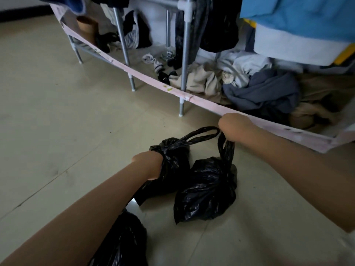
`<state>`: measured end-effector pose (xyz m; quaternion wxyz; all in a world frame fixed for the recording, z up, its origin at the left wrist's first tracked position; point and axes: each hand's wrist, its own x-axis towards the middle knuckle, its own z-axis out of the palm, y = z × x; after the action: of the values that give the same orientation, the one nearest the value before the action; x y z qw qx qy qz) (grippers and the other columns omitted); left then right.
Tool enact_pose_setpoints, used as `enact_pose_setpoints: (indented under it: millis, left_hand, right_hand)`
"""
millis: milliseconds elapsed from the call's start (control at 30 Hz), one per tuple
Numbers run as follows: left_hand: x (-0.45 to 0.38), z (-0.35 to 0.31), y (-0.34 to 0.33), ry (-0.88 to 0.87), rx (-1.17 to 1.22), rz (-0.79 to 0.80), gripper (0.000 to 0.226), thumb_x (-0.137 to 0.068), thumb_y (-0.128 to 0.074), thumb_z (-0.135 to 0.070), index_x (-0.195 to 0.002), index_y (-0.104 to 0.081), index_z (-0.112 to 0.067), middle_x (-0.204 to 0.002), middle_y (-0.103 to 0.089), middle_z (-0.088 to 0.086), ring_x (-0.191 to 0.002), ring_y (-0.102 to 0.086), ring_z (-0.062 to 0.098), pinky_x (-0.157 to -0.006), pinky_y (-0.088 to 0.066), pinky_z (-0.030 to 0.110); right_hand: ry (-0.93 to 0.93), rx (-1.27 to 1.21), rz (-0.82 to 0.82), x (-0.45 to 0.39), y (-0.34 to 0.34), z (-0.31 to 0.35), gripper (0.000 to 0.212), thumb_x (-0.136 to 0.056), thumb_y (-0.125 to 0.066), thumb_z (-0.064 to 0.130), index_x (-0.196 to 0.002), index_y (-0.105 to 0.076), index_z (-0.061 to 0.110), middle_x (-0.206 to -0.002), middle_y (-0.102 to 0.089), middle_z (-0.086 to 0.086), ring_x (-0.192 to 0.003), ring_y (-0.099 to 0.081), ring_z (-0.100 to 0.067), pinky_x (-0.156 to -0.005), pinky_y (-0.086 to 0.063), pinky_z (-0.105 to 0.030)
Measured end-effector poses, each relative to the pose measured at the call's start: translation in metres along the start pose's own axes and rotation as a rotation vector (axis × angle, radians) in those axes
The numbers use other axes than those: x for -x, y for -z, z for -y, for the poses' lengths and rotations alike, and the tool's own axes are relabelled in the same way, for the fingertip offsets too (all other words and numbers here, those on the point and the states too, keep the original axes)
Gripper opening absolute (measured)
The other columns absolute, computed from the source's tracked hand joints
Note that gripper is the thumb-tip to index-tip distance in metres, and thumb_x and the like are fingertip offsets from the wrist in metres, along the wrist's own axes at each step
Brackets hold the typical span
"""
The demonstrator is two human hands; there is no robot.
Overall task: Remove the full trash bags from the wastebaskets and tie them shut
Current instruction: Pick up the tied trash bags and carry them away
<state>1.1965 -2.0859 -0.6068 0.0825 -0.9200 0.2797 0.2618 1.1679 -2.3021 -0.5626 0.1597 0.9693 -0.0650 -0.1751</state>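
Note:
Two full black trash bags rest on the tiled floor in the middle of the head view. My left hand (148, 163) grips the neck of the left bag (169, 175), whose top is knotted. My right hand (233, 126) is closed on the handle loops: one loop runs from the left bag's knot, the other rises from the right bag (205, 191). A third black bag (123, 242) lies at the bottom edge, partly hidden under my left forearm. No wastebasket is in view.
A metal-framed cloth wardrobe (183, 54) stands just beyond the bags, its pink fabric edge (149, 81) stretched low across. Crumpled clothes (259, 87) and socks fill its base. A brown cardboard tube (87, 28) stands at the back left. Bare tiled floor (48, 112) extends left.

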Motion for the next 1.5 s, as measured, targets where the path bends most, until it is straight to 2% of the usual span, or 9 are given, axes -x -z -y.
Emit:
enact_pose_setpoints:
  millis: [167, 367, 500, 733, 833, 967, 1167, 1300, 1500]
  left_hand:
    - [-0.004, -0.002, 0.0, 0.011, 0.018, -0.02, 0.016, -0.091, -0.04, -0.002, -0.081, -0.048, -0.011, -0.081, -0.046, 0.003, -0.093, -0.054, 0.029, -0.07, -0.037, 0.028]
    - [-0.01, 0.001, 0.0, 0.019, 0.046, -0.07, 0.011, -0.089, -0.042, -0.001, -0.091, -0.047, -0.011, -0.072, -0.039, 0.0, -0.085, -0.047, 0.026, -0.069, -0.039, 0.029]
    - [-0.014, 0.007, -0.005, 0.038, 0.024, -0.048, 0.028, -0.091, -0.042, -0.004, -0.115, -0.056, -0.006, -0.112, -0.057, 0.012, -0.11, -0.057, 0.03, -0.085, -0.049, 0.033]
    - [-0.02, 0.015, 0.005, 0.01, -0.078, -0.054, 0.03, -0.089, -0.041, -0.002, -0.115, -0.056, -0.008, -0.117, -0.058, 0.009, -0.11, -0.058, 0.027, -0.082, -0.049, 0.033]
    - [-0.02, 0.022, 0.002, 0.025, -0.1, -0.058, 0.035, -0.089, -0.042, -0.002, -0.119, -0.058, -0.01, -0.109, -0.058, 0.006, -0.101, -0.057, 0.024, -0.071, -0.043, 0.029]
    - [-0.017, 0.033, -0.001, 0.057, -0.06, -0.054, 0.036, -0.09, -0.042, -0.002, -0.122, -0.056, -0.01, -0.123, -0.057, 0.008, -0.113, -0.056, 0.026, -0.077, -0.044, 0.031]
    - [-0.007, 0.042, 0.001, 0.077, -0.02, -0.031, 0.036, -0.092, -0.042, -0.004, -0.125, -0.054, -0.011, -0.132, -0.052, 0.009, -0.121, -0.052, 0.027, -0.092, -0.047, 0.033]
    - [-0.005, 0.038, 0.003, 0.054, 0.0, -0.032, 0.035, -0.093, -0.041, -0.004, -0.125, -0.053, -0.009, -0.131, -0.052, 0.011, -0.108, -0.053, 0.025, -0.083, -0.046, 0.032]
    - [-0.006, 0.036, 0.001, 0.022, -0.031, -0.061, 0.034, -0.092, -0.04, -0.003, -0.121, -0.055, -0.011, -0.122, -0.056, 0.008, -0.099, -0.053, 0.023, -0.071, -0.038, 0.028]
  right_hand:
    - [0.266, -0.166, 0.053, 0.003, -0.012, -0.005, 0.018, -0.085, -0.045, 0.009, -0.075, -0.058, 0.015, -0.078, -0.054, -0.006, -0.092, -0.054, -0.029, -0.081, -0.048, -0.038]
    - [0.116, -0.318, 0.056, -0.003, -0.022, 0.013, 0.027, -0.088, -0.045, 0.026, -0.069, -0.055, 0.009, -0.064, -0.046, -0.001, -0.075, -0.052, -0.026, -0.052, -0.033, -0.025]
    - [0.139, -0.35, -0.007, -0.005, -0.022, 0.01, 0.027, -0.093, -0.042, 0.027, -0.09, -0.057, 0.004, -0.085, -0.055, -0.01, -0.096, -0.059, -0.032, -0.069, -0.041, -0.03]
    - [0.084, -0.403, -0.139, -0.005, -0.024, 0.002, 0.022, -0.087, -0.045, 0.006, -0.104, -0.058, 0.007, -0.102, -0.064, -0.017, -0.095, -0.059, -0.033, -0.07, -0.046, -0.035]
    - [0.037, -0.166, -0.025, -0.012, -0.034, 0.014, 0.032, -0.089, -0.042, 0.006, -0.12, -0.049, 0.011, -0.102, -0.06, -0.01, -0.091, -0.059, -0.029, -0.058, -0.04, -0.029]
    - [-0.111, -0.061, 0.177, -0.035, -0.045, 0.025, 0.037, -0.092, -0.043, 0.006, -0.128, -0.049, 0.012, -0.125, -0.057, -0.005, -0.113, -0.057, -0.024, -0.084, -0.047, -0.03]
    - [-0.175, -0.048, 0.258, -0.051, -0.051, 0.026, 0.033, -0.094, -0.04, 0.008, -0.124, -0.053, 0.008, -0.118, -0.059, -0.006, -0.117, -0.054, -0.024, -0.093, -0.046, -0.029]
    - [-0.169, -0.05, 0.365, -0.037, -0.046, 0.026, 0.025, -0.092, -0.043, 0.008, -0.109, -0.061, 0.009, -0.083, -0.047, -0.002, -0.099, -0.056, -0.023, -0.086, -0.045, -0.031]
    - [0.039, -0.019, 0.036, -0.009, -0.011, 0.035, 0.025, -0.092, -0.045, 0.012, -0.111, -0.06, 0.008, -0.098, -0.056, -0.007, -0.101, -0.054, -0.026, -0.073, -0.039, -0.03]
